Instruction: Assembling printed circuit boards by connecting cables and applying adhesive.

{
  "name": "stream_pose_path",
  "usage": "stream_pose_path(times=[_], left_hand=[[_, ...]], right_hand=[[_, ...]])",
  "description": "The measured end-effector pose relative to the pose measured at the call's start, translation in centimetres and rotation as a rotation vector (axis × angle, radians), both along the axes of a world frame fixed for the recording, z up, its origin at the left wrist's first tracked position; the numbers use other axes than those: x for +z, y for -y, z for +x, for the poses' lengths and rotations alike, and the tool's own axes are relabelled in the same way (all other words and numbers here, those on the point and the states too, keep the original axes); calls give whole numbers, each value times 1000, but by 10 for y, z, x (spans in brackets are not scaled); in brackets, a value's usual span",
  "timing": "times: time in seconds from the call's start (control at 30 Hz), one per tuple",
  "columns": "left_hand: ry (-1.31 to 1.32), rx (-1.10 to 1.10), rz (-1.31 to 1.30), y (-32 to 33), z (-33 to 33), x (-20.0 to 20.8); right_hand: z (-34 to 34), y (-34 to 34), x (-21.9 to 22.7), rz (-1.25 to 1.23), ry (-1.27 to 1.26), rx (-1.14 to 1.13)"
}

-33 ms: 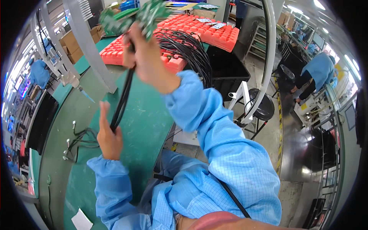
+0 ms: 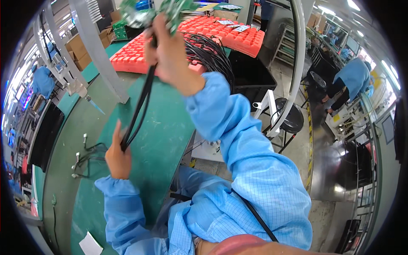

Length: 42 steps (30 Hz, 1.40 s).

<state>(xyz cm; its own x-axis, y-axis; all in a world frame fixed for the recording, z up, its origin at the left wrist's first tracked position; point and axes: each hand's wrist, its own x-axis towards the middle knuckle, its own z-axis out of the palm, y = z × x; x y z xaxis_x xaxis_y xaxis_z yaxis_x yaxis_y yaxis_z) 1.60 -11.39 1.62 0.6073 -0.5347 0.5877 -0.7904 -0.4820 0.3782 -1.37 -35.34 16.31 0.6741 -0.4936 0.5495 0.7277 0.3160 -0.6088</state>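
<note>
My right hand [image 2: 170, 57] is raised over the far part of the bench, closed around the upper end of a bundle of black cables [image 2: 142, 100]. Green circuit boards [image 2: 174, 12], smeared by motion, show just above its fingers and seem joined to the cables. Lower and to the left, my left hand [image 2: 118, 159] wraps the same bundle, one finger pointing up. The bundle runs taut between both hands. Beyond the left hand, the loose cable ends with small white connectors [image 2: 77, 158] spread over the bench.
Red foam trays [image 2: 131, 53] lie at the back, with a heap of black cables [image 2: 208, 53] on them. A grey post [image 2: 100, 55] stands left of my hands, near a blue-tipped dispenser [image 2: 94, 104]. A black bin [image 2: 255, 76] and stool [image 2: 289, 114] are to the right.
My right hand has moved up and slightly right with the boards. My left hand has slid a little down and left, and the connector ends have shifted on the bench.
</note>
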Motion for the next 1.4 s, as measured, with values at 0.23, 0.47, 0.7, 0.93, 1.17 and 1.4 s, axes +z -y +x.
stream_pose_path(times=[0.23, 0.47, 0.7, 0.93, 1.17, 1.4], left_hand=[[96, 299, 242, -82, 31, -10], [-384, -251, 272, 54, -58, 38], [-815, -1265, 139, 161, -113, 31], [-368, -845, -102, 178, -16, 5], [-394, -163, -217, 126, 62, -56], [-437, -232, -140, 129, 75, -56]], right_hand=[[27, 110, 17, -173, -135, -405], [52, 277, 0, -1037, -371, -1527], [-3, 285, 104, -1166, -647, -1067], [44, 330, 142, -1392, -632, -1434], [207, 280, 85, -1344, -622, -1006], [331, 239, -2, -1371, -485, -570]])
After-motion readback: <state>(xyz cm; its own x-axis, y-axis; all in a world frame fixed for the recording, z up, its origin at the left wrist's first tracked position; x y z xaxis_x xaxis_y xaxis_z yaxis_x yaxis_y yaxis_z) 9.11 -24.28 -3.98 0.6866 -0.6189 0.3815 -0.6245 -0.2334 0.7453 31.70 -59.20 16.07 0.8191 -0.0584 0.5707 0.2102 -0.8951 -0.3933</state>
